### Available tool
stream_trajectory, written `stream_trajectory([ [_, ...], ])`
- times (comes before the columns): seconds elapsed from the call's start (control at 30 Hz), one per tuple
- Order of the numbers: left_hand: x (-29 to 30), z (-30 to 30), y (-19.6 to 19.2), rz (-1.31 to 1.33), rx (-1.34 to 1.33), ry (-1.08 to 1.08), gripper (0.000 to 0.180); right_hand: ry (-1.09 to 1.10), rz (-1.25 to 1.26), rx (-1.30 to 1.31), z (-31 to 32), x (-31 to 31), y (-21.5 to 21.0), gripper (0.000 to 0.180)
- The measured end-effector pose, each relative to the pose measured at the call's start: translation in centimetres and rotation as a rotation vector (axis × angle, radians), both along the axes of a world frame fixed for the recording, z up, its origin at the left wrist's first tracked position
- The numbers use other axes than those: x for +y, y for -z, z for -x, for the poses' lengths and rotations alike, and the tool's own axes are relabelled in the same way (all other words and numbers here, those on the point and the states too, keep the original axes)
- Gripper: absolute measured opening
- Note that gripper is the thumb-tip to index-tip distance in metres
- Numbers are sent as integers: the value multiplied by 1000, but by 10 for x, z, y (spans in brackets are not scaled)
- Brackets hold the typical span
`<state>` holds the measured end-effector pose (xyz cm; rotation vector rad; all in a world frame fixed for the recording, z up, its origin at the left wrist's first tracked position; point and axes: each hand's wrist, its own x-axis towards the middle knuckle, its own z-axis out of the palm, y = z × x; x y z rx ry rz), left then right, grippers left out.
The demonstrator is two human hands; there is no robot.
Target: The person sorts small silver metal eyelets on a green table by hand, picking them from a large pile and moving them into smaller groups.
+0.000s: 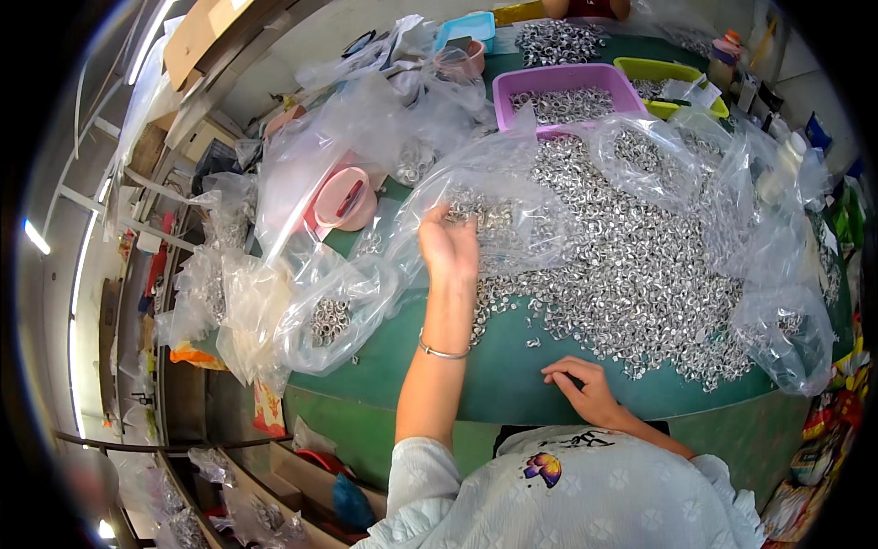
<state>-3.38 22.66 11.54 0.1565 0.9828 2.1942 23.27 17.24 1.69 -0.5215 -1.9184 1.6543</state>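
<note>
My left hand (pixel 449 247) reaches forward, palm up, into the mouth of a clear plastic bag (pixel 421 215) on the green table. Small silver ring-shaped metal pieces (pixel 494 215) lie in that bag, at the fingertips. The ends of the fingers are hidden among bag and pieces, so their grip does not show. Near the front table edge rests my right hand (pixel 585 389), with loosely bent fingers apart and nothing in them. Beyond it spreads a large heap of the same metal pieces (pixel 631 284), with one stray piece (pixel 533 343) close by.
A purple tub (pixel 631 87) and a lime green tray (pixel 672 69) stand behind the heap. To the left are a pink bowl (pixel 346 201) and a smaller bag of pieces (pixel 306 334). More bags (pixel 786 320) lie at right. Across the table, part of another person (pixel 585 7) shows.
</note>
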Motion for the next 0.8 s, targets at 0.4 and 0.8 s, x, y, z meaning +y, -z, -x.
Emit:
stream_trajectory([
  [0.4,-126,-44,8,245,639,173,34,5,-178,-114,3,18,-3,14],
  [0.8,-156,-47,121,1155,1641,173,57,-39,-1067,-363,147,56,17,53],
])
